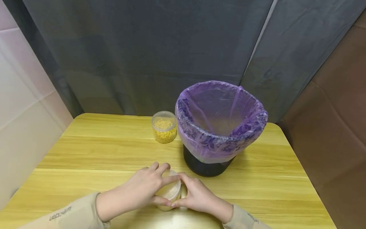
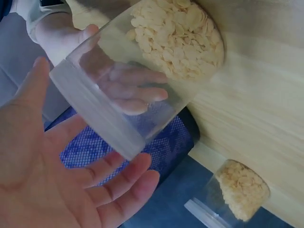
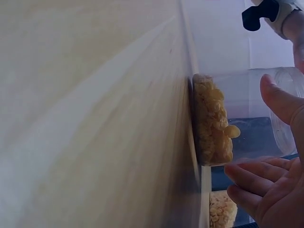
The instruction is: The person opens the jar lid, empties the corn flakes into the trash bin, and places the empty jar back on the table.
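Currently, both my hands are busy with a clear plastic jar (image 2: 142, 61), upright on the wooden counter (image 1: 94, 152), towards its near edge and about midway between its left and right edges. My left hand (image 1: 144, 183) grips the lid (image 2: 97, 109), thumb on one side and fingers on the other. My right hand (image 1: 198, 194) clasps the jar's wall, thumb opposite fingers. Inside, pale yellow flakes (image 2: 178, 40) cover the bottom, leaving the upper part unfilled.

Further off, near the counter's far edge, a second jar (image 1: 165, 128) of flakes stands untouched. Just right of it, towards the far right corner, stands a black bin (image 1: 206, 167), its purple patterned bag (image 1: 211, 143) already fitted and folded over the rim.

As I judge it, steadying the near jar is done, but work on its lid is unfinished: it sits on the mouth with my fingers around it. Whether I am fastening or loosening it, I cannot tell. Both jars hold their flakes.
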The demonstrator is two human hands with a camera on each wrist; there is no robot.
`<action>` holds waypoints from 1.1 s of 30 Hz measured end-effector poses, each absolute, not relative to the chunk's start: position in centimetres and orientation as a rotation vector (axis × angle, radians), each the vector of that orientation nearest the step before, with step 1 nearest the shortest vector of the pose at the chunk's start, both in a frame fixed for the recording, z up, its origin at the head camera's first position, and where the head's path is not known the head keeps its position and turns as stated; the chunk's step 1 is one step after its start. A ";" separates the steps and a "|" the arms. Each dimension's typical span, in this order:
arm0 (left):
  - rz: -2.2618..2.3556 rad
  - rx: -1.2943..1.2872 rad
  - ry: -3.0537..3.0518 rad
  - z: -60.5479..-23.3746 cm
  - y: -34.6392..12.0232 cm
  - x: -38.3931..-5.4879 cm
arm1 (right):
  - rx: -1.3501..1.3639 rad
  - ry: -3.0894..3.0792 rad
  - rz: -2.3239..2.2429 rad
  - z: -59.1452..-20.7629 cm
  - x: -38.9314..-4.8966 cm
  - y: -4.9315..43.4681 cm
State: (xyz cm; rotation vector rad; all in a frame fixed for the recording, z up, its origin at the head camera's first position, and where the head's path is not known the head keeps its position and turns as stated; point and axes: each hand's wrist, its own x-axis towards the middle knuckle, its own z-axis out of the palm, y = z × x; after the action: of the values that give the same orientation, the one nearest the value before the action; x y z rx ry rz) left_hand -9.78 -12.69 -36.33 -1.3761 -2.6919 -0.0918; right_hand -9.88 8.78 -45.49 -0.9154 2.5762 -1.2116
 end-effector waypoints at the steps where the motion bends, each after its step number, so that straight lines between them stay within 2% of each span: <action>1: -0.097 -1.381 -2.703 -36.2 -12.8 -9.8 | -0.914 2.574 -1.212 -45.5 -9.9 8.8; 12: 0.076 -1.745 -2.655 -34.5 -13.8 -10.6 | -0.945 2.546 -1.216 -45.4 -10.1 8.8; 33: 0.093 -1.823 -2.699 -34.3 -13.5 -11.0 | -0.919 2.568 -1.200 -45.4 -9.9 8.9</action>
State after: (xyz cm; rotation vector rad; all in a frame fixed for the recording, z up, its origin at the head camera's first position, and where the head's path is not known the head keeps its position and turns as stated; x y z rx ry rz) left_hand -10.96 -13.46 -34.27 -1.8232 -2.6989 0.0930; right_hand -9.90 8.89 -45.41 -0.9190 2.5675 -1.2000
